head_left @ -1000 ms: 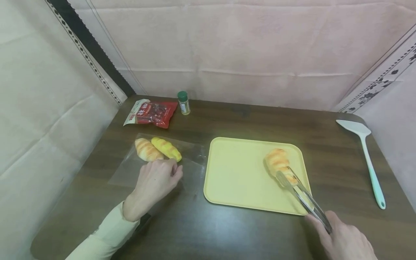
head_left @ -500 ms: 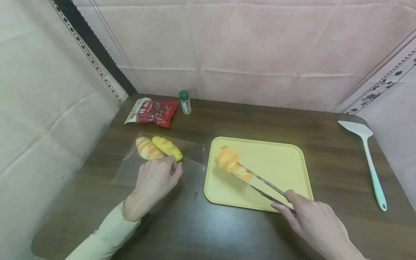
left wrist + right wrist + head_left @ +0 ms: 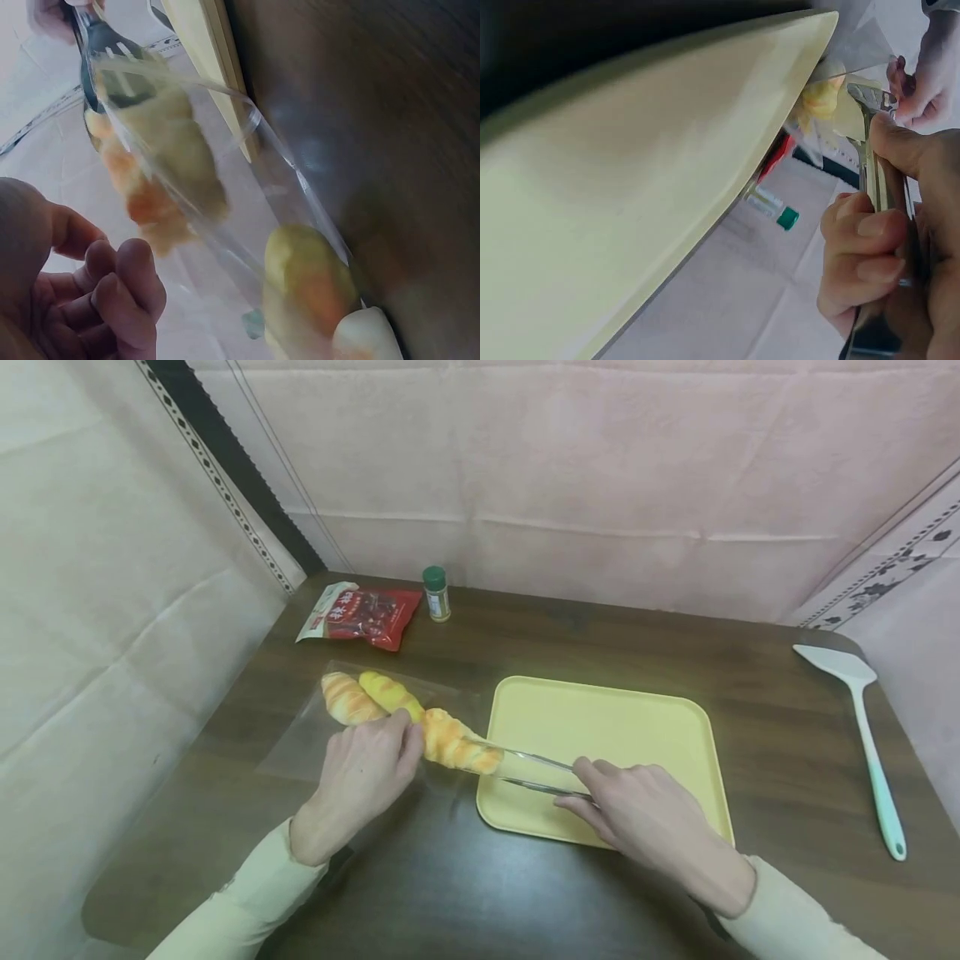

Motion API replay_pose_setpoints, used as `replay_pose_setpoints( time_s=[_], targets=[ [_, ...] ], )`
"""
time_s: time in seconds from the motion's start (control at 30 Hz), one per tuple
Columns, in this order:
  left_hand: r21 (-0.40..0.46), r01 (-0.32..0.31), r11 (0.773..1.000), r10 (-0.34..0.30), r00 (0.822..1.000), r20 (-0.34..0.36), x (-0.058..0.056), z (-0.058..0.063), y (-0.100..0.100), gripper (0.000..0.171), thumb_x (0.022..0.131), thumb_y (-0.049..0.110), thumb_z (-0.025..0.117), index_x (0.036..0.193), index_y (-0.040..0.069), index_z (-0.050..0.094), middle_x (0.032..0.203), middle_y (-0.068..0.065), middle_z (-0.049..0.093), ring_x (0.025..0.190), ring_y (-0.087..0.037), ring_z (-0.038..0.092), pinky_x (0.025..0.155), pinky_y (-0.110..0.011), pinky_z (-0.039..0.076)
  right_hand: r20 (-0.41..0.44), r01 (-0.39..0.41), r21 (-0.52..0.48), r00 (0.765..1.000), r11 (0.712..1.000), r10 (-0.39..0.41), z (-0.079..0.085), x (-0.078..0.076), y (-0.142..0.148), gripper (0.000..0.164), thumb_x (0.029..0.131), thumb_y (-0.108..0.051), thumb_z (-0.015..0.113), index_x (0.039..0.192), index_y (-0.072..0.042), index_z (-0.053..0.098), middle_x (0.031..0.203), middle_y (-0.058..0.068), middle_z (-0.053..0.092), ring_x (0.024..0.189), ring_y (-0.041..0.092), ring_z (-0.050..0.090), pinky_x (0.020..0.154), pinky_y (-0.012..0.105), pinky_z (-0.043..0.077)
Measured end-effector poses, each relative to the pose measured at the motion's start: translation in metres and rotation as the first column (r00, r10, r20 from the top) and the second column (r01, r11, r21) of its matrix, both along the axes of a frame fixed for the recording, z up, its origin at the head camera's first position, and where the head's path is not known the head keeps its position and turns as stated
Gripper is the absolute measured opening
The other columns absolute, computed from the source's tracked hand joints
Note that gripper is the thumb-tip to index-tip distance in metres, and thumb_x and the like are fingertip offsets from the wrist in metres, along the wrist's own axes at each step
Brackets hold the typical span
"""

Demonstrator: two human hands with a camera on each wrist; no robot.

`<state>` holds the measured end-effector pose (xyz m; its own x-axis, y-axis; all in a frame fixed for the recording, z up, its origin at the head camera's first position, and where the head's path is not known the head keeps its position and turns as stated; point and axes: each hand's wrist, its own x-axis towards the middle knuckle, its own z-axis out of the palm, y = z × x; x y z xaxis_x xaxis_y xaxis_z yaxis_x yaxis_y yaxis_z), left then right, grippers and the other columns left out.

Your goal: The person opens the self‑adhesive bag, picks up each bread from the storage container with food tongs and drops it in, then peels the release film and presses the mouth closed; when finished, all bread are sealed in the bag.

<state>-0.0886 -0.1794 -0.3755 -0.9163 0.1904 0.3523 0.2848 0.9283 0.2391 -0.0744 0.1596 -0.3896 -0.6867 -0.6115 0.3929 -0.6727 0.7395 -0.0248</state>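
My left hand (image 3: pixel 367 760) pinches the upper layer of a clear plastic bag (image 3: pixel 296 756) near its mouth. Inside lie two bread rolls, a pale striped one (image 3: pixel 347 697) and a yellow one (image 3: pixel 392 695), partly behind the hand. With my right hand (image 3: pixel 645 810) I grip metal tongs (image 3: pixel 540 787), whose tips clasp the near end of a golden twisted bread roll (image 3: pixel 453 742). This roll is at the bag's mouth, its far end close to the yellow roll. In the left wrist view, bag film overlaps the clasped roll (image 3: pixel 165 165).
The yellow tray (image 3: pixel 637 727), holding no bread, lies under the tongs and right hand. A red snack packet (image 3: pixel 367 617) and a green-capped seasoning bottle (image 3: pixel 437 597) are at the back left. A pale green spatula (image 3: pixel 866 727) lies along the right side.
My right hand has carried the golden roll in the tongs leftward, from the tray's right side to the bag's mouth. My left hand has stayed at the bag.
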Motion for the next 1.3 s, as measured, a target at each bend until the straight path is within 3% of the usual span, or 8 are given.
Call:
replay_pose_setpoints(
  time_s=[0.1,0.2,0.47,0.87,1.17,1.3],
  targets=[
    [-0.004,0.008,1.0,-0.008,1.0,-0.004,-0.001,0.001,0.001,0.034,0.101,0.013,0.065,0.07,0.011,0.052,0.054,0.002,0.039,0.046,-0.015,0.036,0.045,-0.028,0.025,0.046,-0.01,0.028,0.999,1.0,0.008,0.002,-0.008,-0.009,0.046,0.101,-0.053,0.072,0.082,-0.019,0.047,0.061,-0.013,0.029,0.05,0.001,0.016,0.047,0.02,0.018],
    [-0.003,0.018,1.0,-0.018,1.0,0.007,-0.002,0.002,0.001,0.033,0.101,0.013,0.065,0.071,0.011,0.053,0.053,0.002,0.039,0.046,-0.014,0.035,0.045,-0.027,0.025,0.067,-0.02,0.059,0.998,0.998,0.016,0.003,-0.016,-0.018,0.046,0.097,-0.05,0.078,0.083,-0.018,0.049,0.06,-0.012,0.033,0.048,0.004,0.019,0.046,0.021,0.02],
    [-0.014,0.06,0.998,-0.06,0.998,0.014,-0.003,0.002,0.004,0.027,0.098,0.012,0.07,0.073,0.009,0.06,0.054,0.002,0.045,0.046,-0.012,0.037,0.045,-0.025,0.028,0.049,-0.073,0.116,0.997,0.991,0.067,0.006,-0.032,-0.04,0.045,0.1,-0.051,0.075,0.085,-0.016,0.051,0.062,-0.008,0.04,0.046,0.007,0.023,0.043,0.024,0.023],
    [-0.033,0.082,0.996,-0.085,0.992,-0.092,-0.006,-0.001,0.008,0.03,0.096,0.01,0.07,0.069,0.01,0.056,0.053,0.004,0.043,0.046,-0.014,0.038,0.044,-0.031,0.032,0.017,-0.121,0.128,0.993,0.984,0.12,0.007,-0.049,-0.074,0.043,0.099,-0.054,0.075,0.089,-0.016,0.06,0.064,-0.005,0.052,0.045,0.01,0.031,0.042,0.027,0.03],
    [0.021,0.089,0.996,-0.089,0.996,-0.014,-0.005,0.002,0.013,0.022,0.098,0.012,0.072,0.078,0.008,0.064,0.057,0.002,0.052,0.048,-0.012,0.042,0.046,-0.03,0.037,0.066,-0.138,0.164,0.989,0.977,0.129,0.01,-0.056,-0.099,0.041,0.098,-0.052,0.077,0.091,-0.016,0.06,0.068,-0.005,0.06,0.045,0.01,0.038,0.042,0.029,0.036],
    [0.015,0.089,0.996,-0.089,0.996,-0.027,-0.005,0.002,0.014,0.025,0.098,0.013,0.072,0.075,0.008,0.062,0.057,0.001,0.051,0.048,-0.012,0.042,0.046,-0.031,0.037,0.091,-0.147,0.184,0.987,0.972,0.132,0.011,-0.059,-0.11,0.042,0.099,-0.053,0.076,0.091,-0.015,0.06,0.066,-0.004,0.056,0.046,0.01,0.038,0.043,0.029,0.035]
  ],
)
